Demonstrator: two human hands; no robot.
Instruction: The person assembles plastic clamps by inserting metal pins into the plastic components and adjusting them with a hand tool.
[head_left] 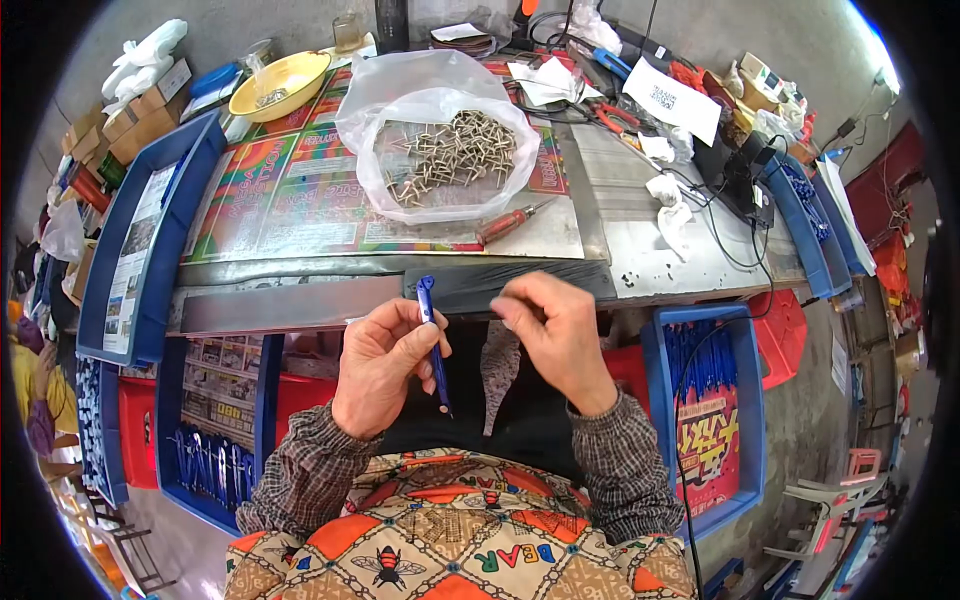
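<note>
My left hand (380, 365) is closed around a slim blue tool (441, 378) with a rounded upper end and a narrow lower tip; I cannot make out its exact kind. The tool stands almost upright in front of the bench edge. To its right, my right hand (562, 340) is raised, apart from the tool, with thumb and fingers pinched together. Whatever those fingertips hold, if anything, is hidden. On the bench beyond sits an open clear plastic bag (372, 170) with many small headed metal pins (465, 150). A screwdriver (508, 222) with a red handle lies before the bag.
Blue trays (100, 290) stand at the left; a lower one (268, 385) holds similar blue pieces (215, 465). Another tray (752, 470) with blue pieces is at the right. A yellow bowl (300, 78), papers (672, 100) and black cables (715, 235) occupy the bench.
</note>
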